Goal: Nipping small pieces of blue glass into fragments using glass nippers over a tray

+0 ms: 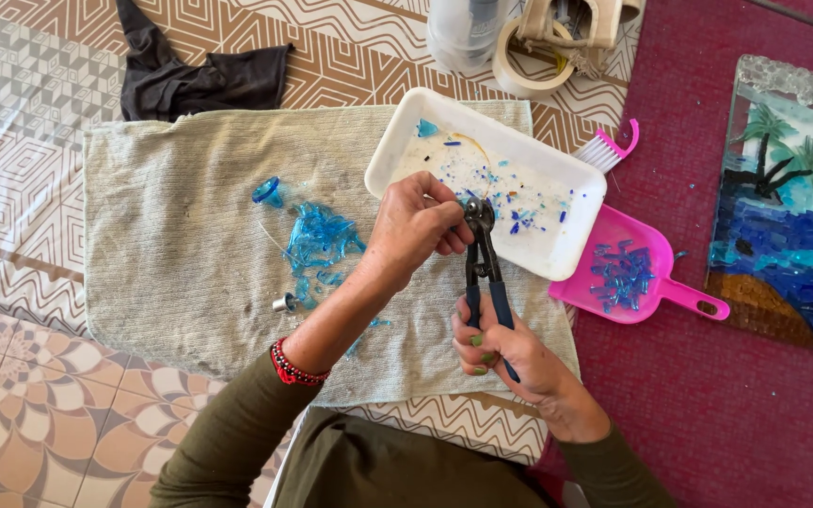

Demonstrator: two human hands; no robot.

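- Right hand point(510, 348) clamped around blue-handled nippers point(482, 259).
- Left hand point(416, 226) pinched together at their head (piece hidden), over the white tray point(397, 141)'s near edge, above the towel point(181, 245).

No pkgs, labels, signs or screens in view. Closest thing: translucent plastic bottle point(463, 33) at top edge, centre, whitish, cut off by frame; can't tell if it carries a label.
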